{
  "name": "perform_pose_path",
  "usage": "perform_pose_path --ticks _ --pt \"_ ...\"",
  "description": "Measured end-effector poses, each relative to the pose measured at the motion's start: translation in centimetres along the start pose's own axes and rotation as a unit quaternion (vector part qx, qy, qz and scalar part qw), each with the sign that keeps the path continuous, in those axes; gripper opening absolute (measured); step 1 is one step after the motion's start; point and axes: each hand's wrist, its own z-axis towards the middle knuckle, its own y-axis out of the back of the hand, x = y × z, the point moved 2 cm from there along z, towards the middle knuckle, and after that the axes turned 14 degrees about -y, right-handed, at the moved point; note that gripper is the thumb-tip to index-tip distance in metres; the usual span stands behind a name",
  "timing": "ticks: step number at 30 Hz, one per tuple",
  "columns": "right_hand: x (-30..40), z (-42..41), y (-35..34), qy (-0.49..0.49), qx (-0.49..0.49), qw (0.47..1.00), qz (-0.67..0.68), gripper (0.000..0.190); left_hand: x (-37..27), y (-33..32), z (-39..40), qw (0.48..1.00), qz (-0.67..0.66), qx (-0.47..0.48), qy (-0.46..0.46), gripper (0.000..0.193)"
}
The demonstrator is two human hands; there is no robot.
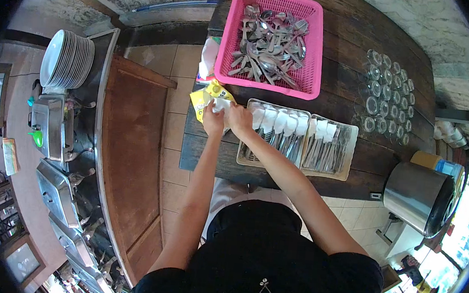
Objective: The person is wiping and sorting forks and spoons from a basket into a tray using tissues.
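Observation:
A white paper tissue (221, 104) is pinched between my two hands, over a yellow printed packet (212, 93) near the left edge of the dark wooden table. My left hand (214, 119) has its fingertips on the tissue's left part. At the tissue's right edge is my right hand (240, 117), its fingertips partly hidden. Just right of it lies a beige plastic basket (250, 161) of cutlery with white tissue around the upper ends. A second beige basket (346, 172) adjoins it, holding tissue-topped pieces on its left and bare cutlery on its right.
A pink plastic basket (317, 49) of loose spoons and forks stands behind. Several upturned glasses (385, 92) are grouped at the right. A steel cylindrical container (414, 198) is by the right corner. Stacked white plates (70, 59) and steel chafing dishes (48, 125) line the left counter.

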Motion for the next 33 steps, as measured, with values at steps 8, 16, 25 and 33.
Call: perform_pose_path --ticks 8,16,25,33 --pt "0.0 1.2 -1.5 -0.040 -0.009 0.999 -0.003 0.020 -0.9 1.3 0.4 0.996 0.072 -0.033 0.038 0.015" --pt "-0.5 0.2 -0.1 -0.060 0.056 0.988 0.134 0.036 -4.6 5.3 -1.0 0.991 0.025 -0.026 -0.126 0.014" --pt "1.6 -6.4 10.9 0.226 -0.196 0.952 0.061 0.031 -10.9 10.1 -0.9 0.899 0.119 0.072 -0.416 0.013" --pt "-1.6 -7.5 14.7 0.199 -0.127 0.971 0.044 0.021 -10.6 10.2 -0.3 0.895 -0.067 0.208 -0.390 0.016"
